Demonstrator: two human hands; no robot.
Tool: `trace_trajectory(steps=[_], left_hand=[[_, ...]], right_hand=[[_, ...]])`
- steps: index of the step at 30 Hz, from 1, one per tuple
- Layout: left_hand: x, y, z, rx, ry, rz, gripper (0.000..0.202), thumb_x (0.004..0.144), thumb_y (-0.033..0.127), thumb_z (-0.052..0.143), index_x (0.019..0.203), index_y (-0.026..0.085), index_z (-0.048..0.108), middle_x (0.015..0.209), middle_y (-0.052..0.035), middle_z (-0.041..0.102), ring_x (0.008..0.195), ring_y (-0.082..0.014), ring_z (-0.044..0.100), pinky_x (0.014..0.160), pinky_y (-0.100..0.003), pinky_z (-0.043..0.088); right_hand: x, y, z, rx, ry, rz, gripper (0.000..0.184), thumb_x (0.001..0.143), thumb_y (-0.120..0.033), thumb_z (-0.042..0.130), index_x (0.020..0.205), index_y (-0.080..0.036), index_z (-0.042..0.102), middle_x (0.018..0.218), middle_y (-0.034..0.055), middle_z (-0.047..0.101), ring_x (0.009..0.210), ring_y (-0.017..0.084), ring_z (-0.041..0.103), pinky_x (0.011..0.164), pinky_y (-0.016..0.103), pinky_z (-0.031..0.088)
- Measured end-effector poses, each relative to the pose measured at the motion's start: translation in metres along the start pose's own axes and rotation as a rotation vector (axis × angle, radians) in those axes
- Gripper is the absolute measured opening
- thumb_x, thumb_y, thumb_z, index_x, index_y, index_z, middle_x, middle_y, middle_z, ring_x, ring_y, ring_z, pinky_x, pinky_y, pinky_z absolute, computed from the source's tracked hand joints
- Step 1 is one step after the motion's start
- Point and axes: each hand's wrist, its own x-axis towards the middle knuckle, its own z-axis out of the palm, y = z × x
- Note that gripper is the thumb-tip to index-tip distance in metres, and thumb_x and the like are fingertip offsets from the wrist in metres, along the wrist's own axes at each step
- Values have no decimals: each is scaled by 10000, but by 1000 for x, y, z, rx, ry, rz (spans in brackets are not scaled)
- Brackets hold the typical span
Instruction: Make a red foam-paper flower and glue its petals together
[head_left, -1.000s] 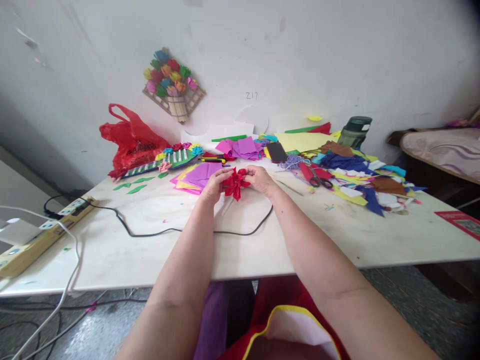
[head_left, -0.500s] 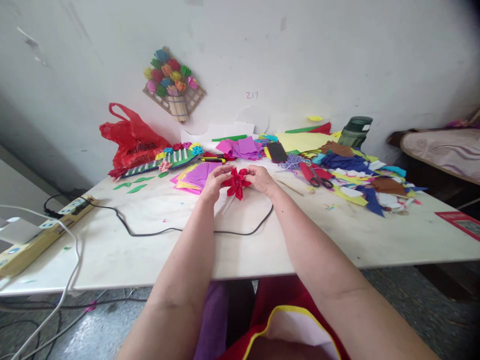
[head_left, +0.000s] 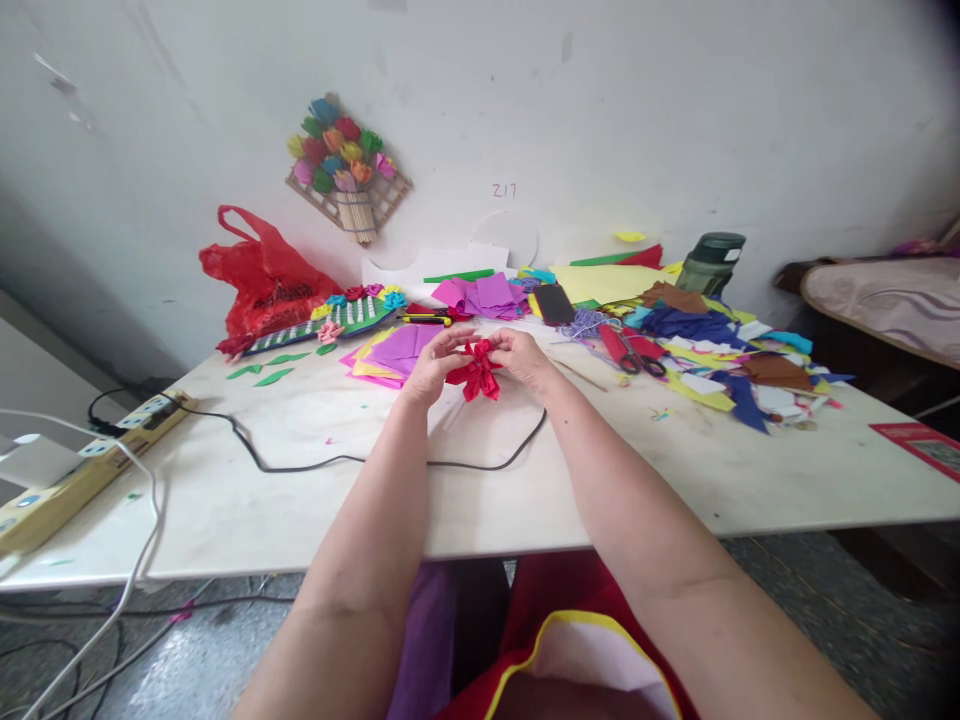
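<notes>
Between my two hands, above the middle of the table, is a red paper flower (head_left: 478,376) with several pointed petals facing me. My left hand (head_left: 437,362) is at the flower's left side, its fingers curved around the petals there. On the right, my right hand (head_left: 519,356) pinches a petal at the flower's upper right edge. A pale thin stick (head_left: 453,411) shows below the flower. Beside my left hand lies a stack of purple, yellow and pink paper sheets (head_left: 395,354).
Scissors (head_left: 641,362) lie by scattered paper scraps (head_left: 697,340) at right, near a green bottle (head_left: 709,265) and a phone (head_left: 554,305). A utility knife (head_left: 424,320) and red plastic bag (head_left: 264,285) are behind. A black cable (head_left: 315,467) crosses the front; a power strip (head_left: 105,460) stands left.
The red paper flower has turned slightly, and its petals show spread differently. The fingers of my left hand have lifted and loosened a little; my right hand has barely moved.
</notes>
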Motion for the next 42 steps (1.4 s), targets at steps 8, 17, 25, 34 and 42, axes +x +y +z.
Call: trace_trajectory(steps=[8, 17, 25, 34, 42], left_hand=[[-4, 3, 3, 75, 24, -95, 299, 548, 220, 746, 829, 163, 664, 722, -5, 671, 635, -135, 617, 613, -254, 463], [-3, 4, 5, 173, -21, -46, 250, 524, 255, 772, 738, 159, 684, 693, -7, 675, 633, -135, 598, 660, -278, 475], [-4, 1, 2, 195, 19, -105, 227, 550, 307, 764, 693, 164, 662, 593, -8, 627, 531, -122, 537, 560, -269, 426], [-3, 0, 1, 181, 71, -91, 258, 539, 323, 796, 669, 165, 638, 600, -5, 616, 543, -123, 547, 564, -270, 438], [-3, -1, 2, 173, 124, -72, 276, 522, 330, 804, 673, 165, 642, 582, 6, 637, 539, -126, 583, 586, -266, 468]], right_hand=[[2, 6, -3, -62, -14, -52, 284, 638, -101, 610, 873, -224, 507, 534, -93, 592, 526, 128, 598, 599, 265, 512], [3, 8, -5, -309, -37, -114, 226, 657, -141, 604, 859, -213, 531, 486, -117, 523, 469, 95, 510, 543, 218, 397], [3, 12, -5, -327, -30, -114, 229, 667, -165, 592, 885, -218, 546, 505, -105, 537, 490, 108, 531, 572, 236, 404], [7, 10, -8, -446, 62, -167, 230, 668, -151, 578, 883, -202, 643, 847, -9, 676, 695, 135, 557, 725, 292, 451], [4, 3, -6, -688, 90, -369, 127, 736, -327, 674, 735, -200, 678, 871, 34, 628, 717, 155, 509, 760, 318, 437]])
